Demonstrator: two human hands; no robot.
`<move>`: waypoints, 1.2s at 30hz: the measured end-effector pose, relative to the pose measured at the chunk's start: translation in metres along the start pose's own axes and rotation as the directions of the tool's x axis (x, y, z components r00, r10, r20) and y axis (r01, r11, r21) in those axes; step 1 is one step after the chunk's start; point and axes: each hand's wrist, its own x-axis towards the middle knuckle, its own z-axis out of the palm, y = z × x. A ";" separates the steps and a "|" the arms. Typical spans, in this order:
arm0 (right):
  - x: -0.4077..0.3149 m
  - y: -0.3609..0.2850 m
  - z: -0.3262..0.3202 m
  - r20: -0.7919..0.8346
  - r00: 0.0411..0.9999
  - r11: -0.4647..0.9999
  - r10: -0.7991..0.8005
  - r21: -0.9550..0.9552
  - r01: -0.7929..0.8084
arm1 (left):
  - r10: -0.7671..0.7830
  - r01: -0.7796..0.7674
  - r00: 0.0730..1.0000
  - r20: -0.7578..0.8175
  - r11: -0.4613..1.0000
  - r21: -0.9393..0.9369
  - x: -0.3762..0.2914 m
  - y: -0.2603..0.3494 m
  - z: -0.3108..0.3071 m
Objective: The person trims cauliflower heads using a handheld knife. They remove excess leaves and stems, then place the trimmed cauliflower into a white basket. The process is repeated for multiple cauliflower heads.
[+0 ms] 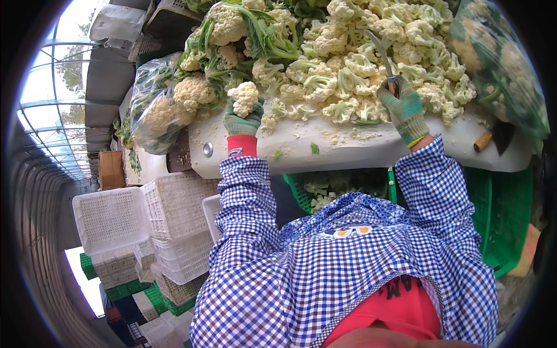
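Note:
My left hand [244,118], in a green knitted glove, holds a cauliflower floret [244,99] above the near edge of the white work surface [278,150]. Gripped by its handle in my gloved right hand [402,106] is a knife with a slim curved blade [382,54], its tip pointing away over the florets. A broad heap of cut cauliflower florets [320,85] lies beyond and between both hands. Whole cauliflower heads with green leaves [228,26] are piled at the back left of the heap. Small crumbs and leaf bits are scattered near the front edge.
Plastic bags of cauliflower stand at left [159,113] and right [500,65]. A wooden-handled blade [483,142] lies at the right edge. Below the surface are green crates [507,217], one with cauliflower pieces. White plastic crates [178,209] are stacked at left.

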 end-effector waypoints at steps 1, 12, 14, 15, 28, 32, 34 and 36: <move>0.000 -0.001 0.000 0.006 1.000 1.000 -0.003 -0.011 0.003 | -0.068 0.076 0.994 0.087 0.993 -0.091 -0.014 -0.014 0.017; -0.049 -0.040 0.027 0.390 0.899 0.927 -0.197 -0.226 0.300 | -0.256 0.269 0.944 0.206 0.962 -0.038 -0.098 -0.113 0.075; -0.055 -0.028 0.035 0.373 0.875 0.897 -0.307 -0.194 0.398 | -0.299 0.330 0.928 0.221 0.936 -0.119 -0.104 -0.125 0.079; -0.056 -0.027 0.035 0.387 0.864 0.884 -0.323 -0.203 0.421 | -0.315 0.355 0.921 0.228 0.921 -0.160 -0.108 -0.130 0.082; -0.056 -0.018 0.039 0.398 0.884 0.771 -0.244 -0.473 0.426 | -0.262 0.258 0.965 -0.002 0.952 0.163 -0.122 -0.141 0.087; -0.055 -0.030 0.032 0.475 0.875 0.798 -0.094 -0.489 0.351 | -0.140 0.138 0.990 -0.019 0.936 0.325 -0.129 -0.145 0.084; -0.052 -0.027 0.029 0.514 0.858 0.798 -0.007 -0.514 0.314 | -0.076 0.060 0.997 0.026 0.920 0.388 -0.127 -0.152 0.082; -0.041 -0.016 0.025 0.541 0.830 0.780 0.132 -0.574 0.250 | -0.025 0.012 0.999 0.028 0.915 0.403 -0.135 -0.164 0.091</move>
